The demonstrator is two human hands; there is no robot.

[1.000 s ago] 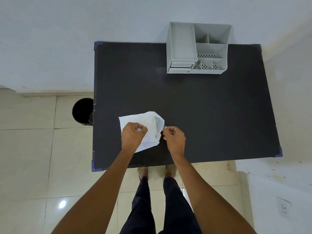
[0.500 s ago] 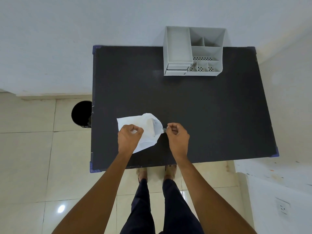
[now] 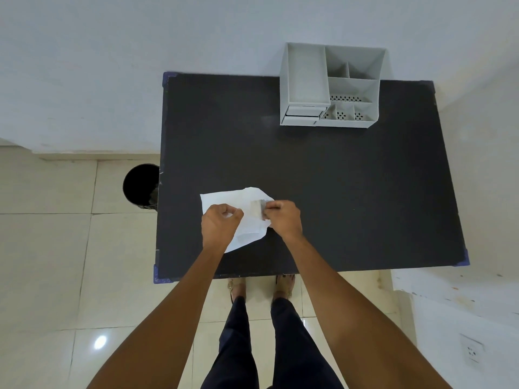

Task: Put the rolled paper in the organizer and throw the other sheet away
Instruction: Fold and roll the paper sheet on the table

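A white sheet of paper [image 3: 247, 217] lies on the black table [image 3: 337, 178] near its front left. My left hand [image 3: 220, 224] is closed on the sheet's left side. My right hand [image 3: 283, 219] pinches the right edge, where the paper curls up into a small greyish fold [image 3: 258, 209]. I cannot tell whether there is one sheet or two under my hands. A grey desk organizer [image 3: 331, 85] with several empty compartments stands at the table's far edge, well away from both hands.
A black round bin [image 3: 140, 186] stands on the tiled floor against the table's left edge. A white wall runs behind the table. My legs and feet are below the front edge. A wall socket [image 3: 471, 352] sits low right.
My right hand has moved left over the paper's right edge, curling it inward. The left hand keeps its hold. The head camera has shifted slightly.
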